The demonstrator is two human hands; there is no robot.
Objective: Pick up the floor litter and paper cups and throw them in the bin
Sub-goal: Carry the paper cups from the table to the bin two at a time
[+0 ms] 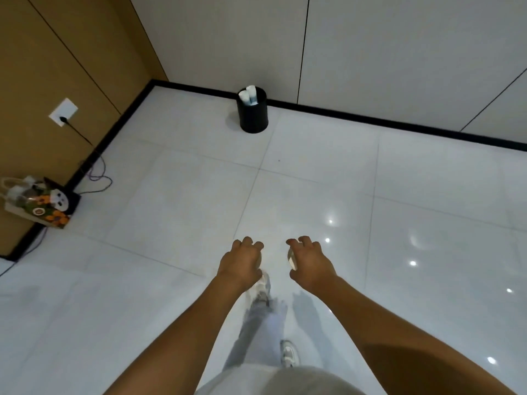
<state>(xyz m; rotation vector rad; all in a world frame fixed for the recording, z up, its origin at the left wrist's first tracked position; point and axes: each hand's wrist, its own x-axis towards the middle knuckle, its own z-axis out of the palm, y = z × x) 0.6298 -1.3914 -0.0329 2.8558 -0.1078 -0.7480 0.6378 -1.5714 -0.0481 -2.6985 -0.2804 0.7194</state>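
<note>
floor [313, 172]: glossy white tile, looks slippery, mid-stride with a shoe under the left arm; a skid or rushed step probably dumps whatever's being carried.
bag [40, 202]: patterned tote against the brown wall on the left, loose cables trailing beside it; well off the walking line, only a trip risk if drifting left.
bin [252, 109]: small black one, upright against the far wall, well ahead of both hands; light-looking, so a hard throw could tip it.
paper cups in bin [248, 95]: two white ones already poking above the rim; not much room left, so new stuff may bounce out or sit on top and roll off.
right hand [309, 259]: fingers curled down around something pale, likely a cup, mostly hidden; loose claw-like hold, could slip.
left hand [242, 260]: also curled, knuckles up; can't tell if anything's in it.
</note>
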